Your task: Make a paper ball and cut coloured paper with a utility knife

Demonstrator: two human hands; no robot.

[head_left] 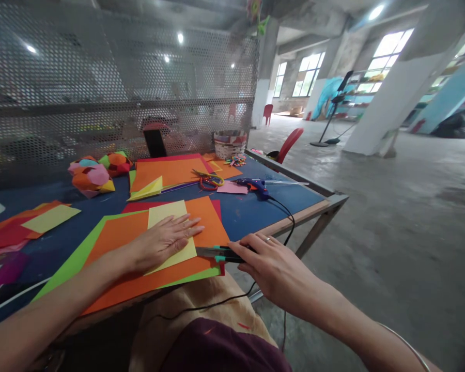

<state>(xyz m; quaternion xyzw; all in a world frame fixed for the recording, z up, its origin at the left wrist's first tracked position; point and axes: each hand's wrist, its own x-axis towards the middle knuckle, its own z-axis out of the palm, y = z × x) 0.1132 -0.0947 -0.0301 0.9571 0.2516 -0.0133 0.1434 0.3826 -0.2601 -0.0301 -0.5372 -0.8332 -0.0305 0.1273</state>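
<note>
My left hand (168,238) lies flat with fingers stretched out on a pale yellow paper strip (155,217). Under the strip is an orange sheet (116,243), stacked over green and red sheets. From the right, my right hand (269,263) grips black-and-teal scissors (228,254) by the handles. Their blades point left and touch or lie close to the strip's right edge, beside my left hand. Whether the blades are parted I cannot tell.
Beyond the stack lie another orange sheet (166,173), red-and-yellow scissors (209,179) and a blue glue gun (258,186) with its cord hanging over the table edge. Paper balls (93,178) sit at the left, a basket (230,144) at the back. A perforated metal panel (112,88) stands behind.
</note>
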